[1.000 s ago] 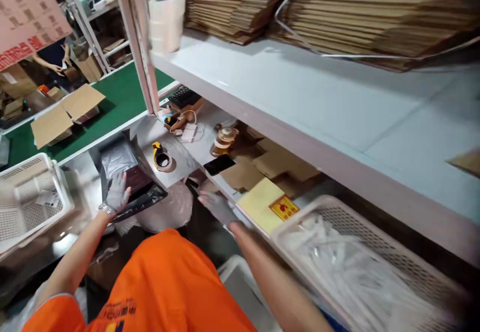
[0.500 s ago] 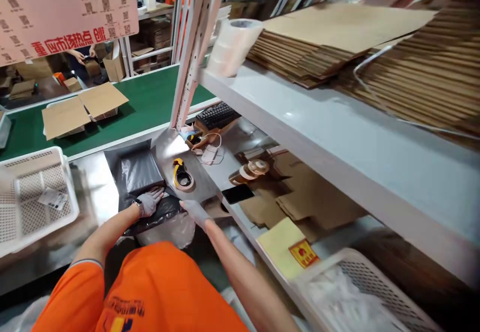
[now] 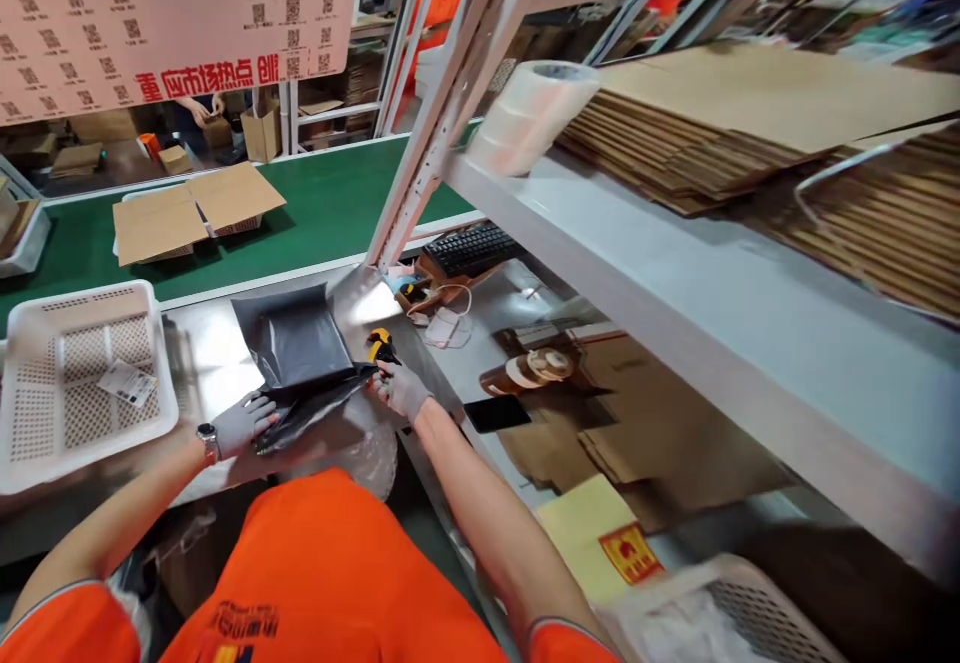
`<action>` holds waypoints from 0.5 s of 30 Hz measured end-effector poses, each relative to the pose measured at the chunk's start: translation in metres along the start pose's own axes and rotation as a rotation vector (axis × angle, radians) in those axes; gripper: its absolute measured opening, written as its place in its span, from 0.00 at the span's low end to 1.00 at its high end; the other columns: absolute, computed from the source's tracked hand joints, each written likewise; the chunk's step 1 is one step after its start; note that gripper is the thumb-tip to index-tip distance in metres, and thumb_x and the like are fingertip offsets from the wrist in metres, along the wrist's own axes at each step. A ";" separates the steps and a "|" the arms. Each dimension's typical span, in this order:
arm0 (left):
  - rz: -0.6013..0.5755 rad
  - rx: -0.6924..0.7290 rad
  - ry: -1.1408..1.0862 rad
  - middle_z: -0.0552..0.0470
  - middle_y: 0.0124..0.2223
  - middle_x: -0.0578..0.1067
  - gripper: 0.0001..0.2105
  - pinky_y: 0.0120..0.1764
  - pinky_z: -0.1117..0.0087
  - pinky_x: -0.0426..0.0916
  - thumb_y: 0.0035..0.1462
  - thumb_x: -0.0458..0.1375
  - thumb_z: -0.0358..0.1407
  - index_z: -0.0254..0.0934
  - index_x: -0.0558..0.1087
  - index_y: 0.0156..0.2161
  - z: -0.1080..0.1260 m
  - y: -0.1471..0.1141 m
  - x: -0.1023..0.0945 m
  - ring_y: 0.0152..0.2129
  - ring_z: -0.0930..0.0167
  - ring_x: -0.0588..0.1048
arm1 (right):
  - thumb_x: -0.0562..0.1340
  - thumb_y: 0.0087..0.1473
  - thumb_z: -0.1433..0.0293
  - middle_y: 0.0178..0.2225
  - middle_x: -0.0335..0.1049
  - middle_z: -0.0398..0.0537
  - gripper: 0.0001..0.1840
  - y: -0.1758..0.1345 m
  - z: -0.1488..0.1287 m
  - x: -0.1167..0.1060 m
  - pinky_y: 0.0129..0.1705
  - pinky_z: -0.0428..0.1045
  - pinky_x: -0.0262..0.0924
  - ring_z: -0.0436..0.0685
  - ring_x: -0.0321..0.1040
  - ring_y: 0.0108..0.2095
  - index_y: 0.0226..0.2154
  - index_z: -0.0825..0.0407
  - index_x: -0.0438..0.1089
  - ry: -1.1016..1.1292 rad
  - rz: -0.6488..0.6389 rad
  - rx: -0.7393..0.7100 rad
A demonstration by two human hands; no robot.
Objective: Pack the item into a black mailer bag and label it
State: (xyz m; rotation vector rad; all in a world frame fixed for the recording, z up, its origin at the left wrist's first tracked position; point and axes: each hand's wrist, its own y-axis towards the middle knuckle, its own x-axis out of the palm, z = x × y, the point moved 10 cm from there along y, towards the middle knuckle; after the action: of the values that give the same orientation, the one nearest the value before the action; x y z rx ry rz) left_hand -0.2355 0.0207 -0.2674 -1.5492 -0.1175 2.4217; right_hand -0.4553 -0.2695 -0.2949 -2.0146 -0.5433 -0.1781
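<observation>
Steel worktop [image 3: 202, 353] fronting green conveyor [image 3: 322, 203], beneath cardboard-stacked shelf [image 3: 675, 273].

Head camera looks forward and down, close over the steel worktable [image 3: 210, 343].

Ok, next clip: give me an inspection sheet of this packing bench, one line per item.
Surface: shiny metal bench, glare near the upright post.
Job's things: dark grey poly mailer lying flat, its open flap toward the person.
Clutter: white perforated basket with a paper slip inside; yellow-and-black tape dispenser; black phone; tape rolls; flat cardboard pieces; keyboard.
Grippers: left hand, gloved, on the mailer's flap edge; right hand, gloved, at the flap's other end beside the dispenser.
Cables: thin white cord looped by the keyboard.
Surroundings: green conveyor carrying an open carton; shelf of stacked flat cartons; another person's hands beyond the conveyor.
</observation>
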 end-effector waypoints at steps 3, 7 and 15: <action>0.027 -0.063 0.041 0.28 0.75 0.74 0.35 0.81 0.26 0.43 0.61 0.68 0.33 0.35 0.76 0.74 -0.013 -0.005 -0.003 0.77 0.42 0.67 | 0.62 0.77 0.62 0.22 0.62 0.36 0.19 0.000 -0.004 0.007 0.17 0.39 0.53 0.48 0.59 0.19 0.33 0.45 0.58 0.057 0.016 0.045; 0.152 -0.122 -0.090 0.33 0.68 0.82 0.29 0.82 0.28 0.36 0.59 0.66 0.38 0.37 0.82 0.66 -0.023 0.003 -0.008 0.73 0.42 0.71 | 0.61 0.77 0.65 0.22 0.61 0.35 0.18 0.000 -0.005 0.013 0.17 0.38 0.51 0.47 0.57 0.18 0.33 0.45 0.58 0.140 0.031 0.069; 0.378 -0.628 -0.696 0.40 0.39 0.84 0.17 0.61 0.53 0.75 0.72 0.54 0.44 0.40 0.79 0.36 -0.086 -0.009 -0.014 0.44 0.54 0.83 | 0.56 0.78 0.70 0.21 0.63 0.37 0.17 0.003 -0.006 0.021 0.17 0.36 0.52 0.46 0.60 0.17 0.33 0.47 0.62 0.306 0.073 0.044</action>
State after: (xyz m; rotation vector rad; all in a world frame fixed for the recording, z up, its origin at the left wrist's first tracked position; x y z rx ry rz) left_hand -0.1513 0.0192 -0.2900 -0.8600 -0.8521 3.3529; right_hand -0.4347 -0.2691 -0.2867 -1.9149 -0.2776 -0.4183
